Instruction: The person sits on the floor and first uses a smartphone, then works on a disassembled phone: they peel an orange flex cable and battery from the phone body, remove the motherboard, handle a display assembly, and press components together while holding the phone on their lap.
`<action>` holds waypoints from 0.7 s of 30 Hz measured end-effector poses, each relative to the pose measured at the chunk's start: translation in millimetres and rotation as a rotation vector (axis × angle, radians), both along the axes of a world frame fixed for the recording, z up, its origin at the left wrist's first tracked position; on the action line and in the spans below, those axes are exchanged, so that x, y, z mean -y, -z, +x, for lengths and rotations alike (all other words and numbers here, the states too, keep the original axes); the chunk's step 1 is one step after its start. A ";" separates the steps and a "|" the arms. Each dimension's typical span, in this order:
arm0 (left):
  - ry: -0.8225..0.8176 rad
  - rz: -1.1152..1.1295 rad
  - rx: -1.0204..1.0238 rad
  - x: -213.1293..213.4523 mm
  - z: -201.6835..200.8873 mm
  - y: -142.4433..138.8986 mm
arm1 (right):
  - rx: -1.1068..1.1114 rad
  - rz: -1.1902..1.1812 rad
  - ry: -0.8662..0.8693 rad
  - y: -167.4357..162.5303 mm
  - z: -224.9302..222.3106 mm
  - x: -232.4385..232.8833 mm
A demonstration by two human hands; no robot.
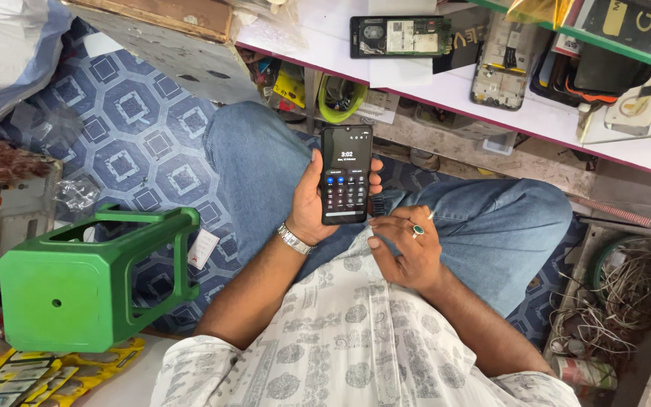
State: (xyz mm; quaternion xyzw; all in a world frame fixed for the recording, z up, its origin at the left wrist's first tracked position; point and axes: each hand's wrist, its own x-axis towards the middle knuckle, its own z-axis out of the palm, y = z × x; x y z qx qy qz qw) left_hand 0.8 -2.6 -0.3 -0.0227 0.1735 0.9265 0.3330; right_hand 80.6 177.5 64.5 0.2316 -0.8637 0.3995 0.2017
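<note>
My left hand point(312, 202) grips a black smartphone point(346, 175) upright over my lap, thumb on its left edge, fingers wrapped round the right edge. Its screen is lit and shows a keypad. A metal watch band sits on that wrist. My right hand point(404, 245), with a green-stone ring, rests just below and right of the phone on my patterned shirt, fingers curled, a small thin object pinched at the fingertips that I cannot identify. I sit in blue jeans point(265, 158).
A green plastic stool point(77, 290) lies on its side at left on the blue patterned floor point(129, 128). A white counter point(551, 113) above holds opened phones point(399, 36) and parts. Tangled wires point(627, 294) fill a bin at right.
</note>
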 end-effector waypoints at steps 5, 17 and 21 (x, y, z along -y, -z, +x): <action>0.014 0.043 -0.005 1.3 -0.6 -0.8 | 0.015 -0.016 0.009 1.6 0.0 0.7; -0.027 0.021 -0.041 -2.0 1.0 -6.3 | 0.038 0.181 0.009 -13.4 -11.0 8.9; -0.030 0.043 -0.043 -1.8 1.4 -6.2 | 0.032 0.306 0.080 -27.2 -20.6 21.7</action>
